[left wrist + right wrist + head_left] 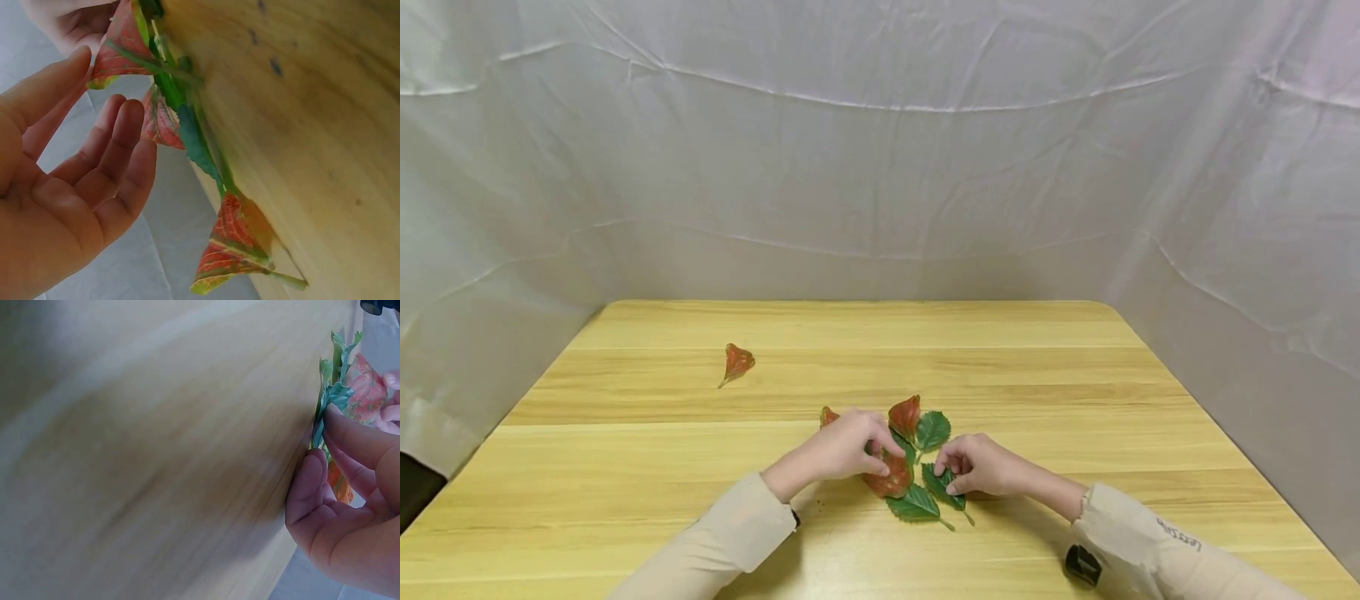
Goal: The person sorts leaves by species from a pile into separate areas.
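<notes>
In the head view my left hand (pixel 850 446) is at a red leaf (pixel 897 479), its thumb and index finger pinching the leaf's edge. The left wrist view shows this red leaf (pixel 125 47) at the thumb tip, the other fingers loosely bent. My right hand (pixel 981 465) pinches a toothed green leaf (pixel 942 483) between thumb and fingers, low over the table. Its stem points toward the near edge. Just in front of the held red leaf lies another green leaf (pixel 914 504). Behind it are a second red leaf (pixel 906 417) and a round green leaf (pixel 933 431).
A red leaf (pixel 829 416) shows partly from behind my left hand. Farther back on the left, a single red leaf (pixel 739 362) lies on the wooden table (pixel 625 467). Pale grey sheeting (pixel 880 183) hangs around the table's back and sides.
</notes>
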Available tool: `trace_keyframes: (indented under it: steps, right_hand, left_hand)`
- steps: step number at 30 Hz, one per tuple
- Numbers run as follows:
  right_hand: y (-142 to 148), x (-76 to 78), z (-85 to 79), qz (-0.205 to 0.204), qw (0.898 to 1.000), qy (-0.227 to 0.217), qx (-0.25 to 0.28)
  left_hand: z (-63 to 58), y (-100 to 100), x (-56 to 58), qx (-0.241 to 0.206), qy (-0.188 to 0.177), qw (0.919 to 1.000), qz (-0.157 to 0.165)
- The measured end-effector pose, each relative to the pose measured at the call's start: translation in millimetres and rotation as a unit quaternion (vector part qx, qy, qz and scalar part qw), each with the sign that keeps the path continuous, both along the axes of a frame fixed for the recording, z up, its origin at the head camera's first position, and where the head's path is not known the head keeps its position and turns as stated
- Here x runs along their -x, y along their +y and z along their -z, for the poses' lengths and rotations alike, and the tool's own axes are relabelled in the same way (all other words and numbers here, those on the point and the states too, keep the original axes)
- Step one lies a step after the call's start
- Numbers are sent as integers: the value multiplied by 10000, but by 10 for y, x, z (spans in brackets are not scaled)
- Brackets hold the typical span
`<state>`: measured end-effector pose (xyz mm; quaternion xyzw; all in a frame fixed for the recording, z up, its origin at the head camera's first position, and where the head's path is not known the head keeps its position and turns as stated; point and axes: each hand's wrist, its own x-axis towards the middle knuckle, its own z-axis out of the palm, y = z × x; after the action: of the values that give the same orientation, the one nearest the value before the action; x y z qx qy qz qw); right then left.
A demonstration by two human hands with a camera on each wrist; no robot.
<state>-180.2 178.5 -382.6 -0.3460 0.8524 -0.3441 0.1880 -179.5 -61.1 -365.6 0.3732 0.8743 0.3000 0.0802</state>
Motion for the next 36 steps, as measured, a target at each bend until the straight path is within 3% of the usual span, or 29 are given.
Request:
trace_keyframes:
  steps: [16, 23, 36]
  right_hand:
    - [-1, 16, 20, -38, 9997, 237, -17]
    - [-10, 0, 38, 90, 9999, 108, -93]
    - [-32, -37, -25, 175, 9983, 413, -376]
  left_hand:
    - [23, 24, 35, 520, -500, 9970, -293]
    - [7, 32, 24, 770, -612, 9944, -391]
    - [22, 49, 61, 1004, -794, 9910, -384]
